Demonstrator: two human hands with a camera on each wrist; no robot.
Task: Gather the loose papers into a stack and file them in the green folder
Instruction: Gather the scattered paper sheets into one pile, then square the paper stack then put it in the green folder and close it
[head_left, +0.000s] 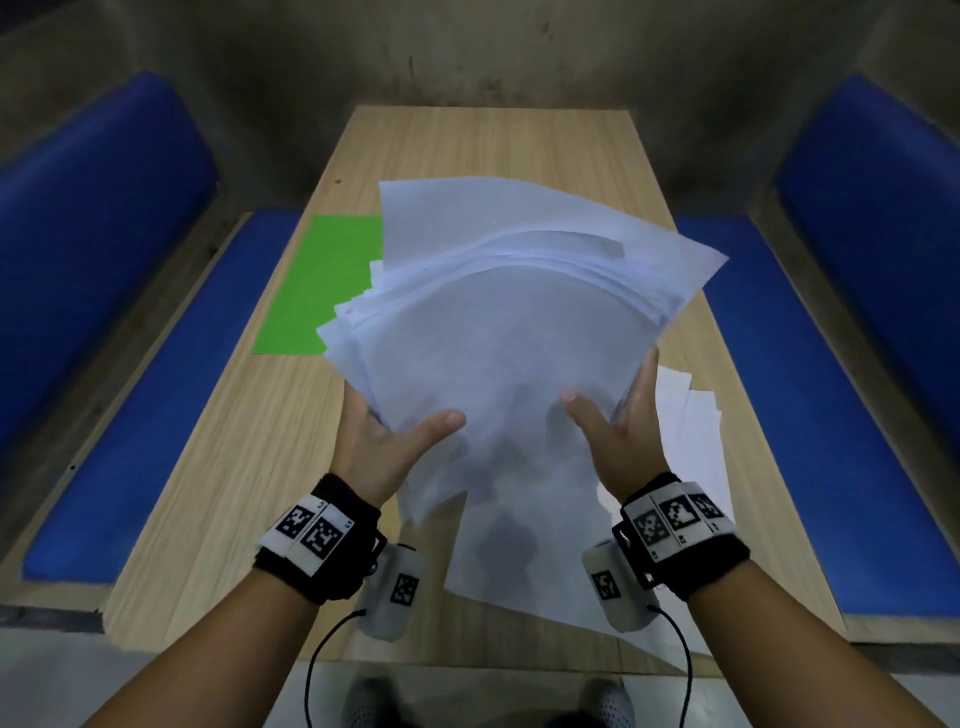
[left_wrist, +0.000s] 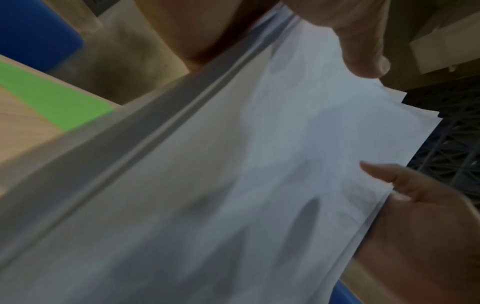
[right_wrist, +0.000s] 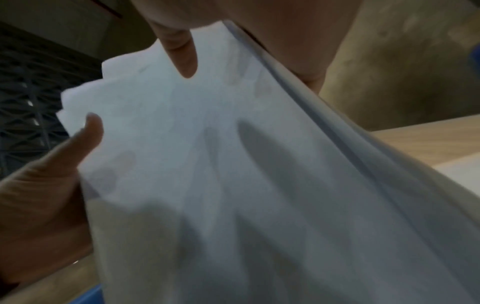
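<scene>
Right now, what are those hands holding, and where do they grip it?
Both hold the stack of papers: the left hand and the right hand pinch its side edges, thumbs on top.

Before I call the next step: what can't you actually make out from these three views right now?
- Green folder: head view, its right part is hidden behind the held stack of papers; open or closed, cannot tell.
- Fingers of left hand and right hand: under the stack, only thumbs show.
- Loose sheets on the table: partly covered, count unclear.
- Wrist views: blurred, paper fills both.
</scene>
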